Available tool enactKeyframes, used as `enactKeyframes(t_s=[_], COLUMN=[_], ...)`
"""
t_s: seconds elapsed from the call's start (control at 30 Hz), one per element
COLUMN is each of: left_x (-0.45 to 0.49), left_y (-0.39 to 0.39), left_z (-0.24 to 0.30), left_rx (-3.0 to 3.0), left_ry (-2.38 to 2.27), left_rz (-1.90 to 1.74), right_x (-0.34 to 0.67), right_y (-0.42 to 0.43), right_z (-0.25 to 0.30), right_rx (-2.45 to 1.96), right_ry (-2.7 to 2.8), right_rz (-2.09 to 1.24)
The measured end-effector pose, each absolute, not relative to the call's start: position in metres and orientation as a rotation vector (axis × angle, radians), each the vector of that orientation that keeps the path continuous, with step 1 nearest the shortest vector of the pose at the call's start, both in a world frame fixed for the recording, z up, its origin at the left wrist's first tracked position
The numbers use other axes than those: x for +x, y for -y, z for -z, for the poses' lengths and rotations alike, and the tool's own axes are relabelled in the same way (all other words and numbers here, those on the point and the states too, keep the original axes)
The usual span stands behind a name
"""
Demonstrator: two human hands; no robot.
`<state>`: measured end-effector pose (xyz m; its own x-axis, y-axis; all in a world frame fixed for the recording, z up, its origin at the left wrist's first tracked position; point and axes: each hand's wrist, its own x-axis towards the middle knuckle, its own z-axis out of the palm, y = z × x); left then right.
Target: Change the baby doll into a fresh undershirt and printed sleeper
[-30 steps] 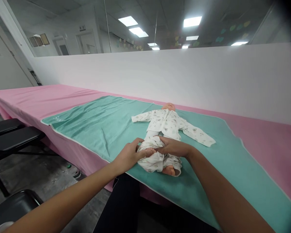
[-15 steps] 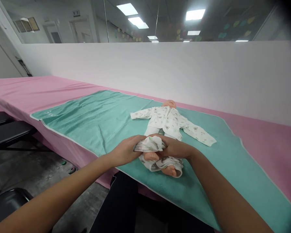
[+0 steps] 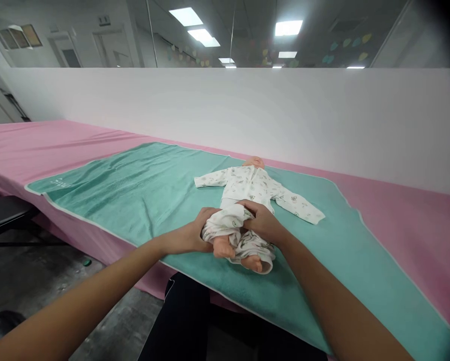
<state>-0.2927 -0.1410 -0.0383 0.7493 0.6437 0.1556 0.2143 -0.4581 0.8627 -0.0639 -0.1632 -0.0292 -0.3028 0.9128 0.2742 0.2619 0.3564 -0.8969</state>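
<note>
A pair of white cotton trousers [image 3: 225, 220] with a small printed pattern lies bunched around the lower legs of a baby doll with a pinkish, smooth head [image 3: 254, 162]. The doll is on its back, head towards the wall and feet towards the person. Its two bare feet [image 3: 224, 247] poke out of the gathered trouser legs, side by side.

The left hand [image 3: 195, 233] grips the trousers at their outer side, thumb on top; its other fingers are mostly hidden by the cloth. The right hand [image 3: 264, 223] reaches over the bunched fabric from the other side, its fingers curled onto the upper folds and holding them.

Above the trousers, the doll wears a white long-sleeved jacket [image 3: 247, 183] with a similar print, both sleeves spread outward. Beneath everything lies a teal-green blanket [image 3: 165, 200] with pale edging, creased on the left. It covers part of a bench draped in a pink cloth [image 3: 413, 215].

Behind the bench stands a plain white wall [image 3: 247, 110], topped by dark glass panels [image 3: 195, 40] showing bright ceiling lights. At the left, a black chair [image 3: 7, 213] stands beside the bench on a grey floor [image 3: 116, 321].
</note>
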Motion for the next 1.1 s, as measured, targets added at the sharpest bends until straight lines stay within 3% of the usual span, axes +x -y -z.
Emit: enactKeyframes(t_s=[0.2,0.43,0.57,0.7,0.9,1.0,1.1], left_x=[-0.288,-0.209,-0.182,-0.201,-0.245,-0.25,-0.239], left_y=[0.107,0.054,0.044,0.028,-0.017,-0.022,-0.009], left_z=[0.032,0.033,0.039,0.045,0.065,0.067,0.059], left_rx=[1.717,2.421,2.536,2.065,1.259,1.346,1.683], left_ry=[-0.709,-0.978,-1.171,-1.282,-1.558,-1.637,-1.425], left_rz=[-0.993,-0.894,-1.064,-1.338,-1.514,-1.632,-1.714], right_x=[-0.054,-0.033,-0.039,-0.04,0.022,0.06,0.068], right_y=[0.159,0.138,0.133,0.132,0.142,0.163,0.185], right_z=[0.023,0.041,0.051,0.049,0.061,0.076,0.084], right_rx=[-0.877,-1.466,-1.591,-1.657,-1.724,-1.952,-2.108], right_ry=[1.581,1.709,1.822,1.682,1.005,0.907,0.951], right_rz=[-0.965,0.031,0.304,0.235,-0.011,-0.065,0.113])
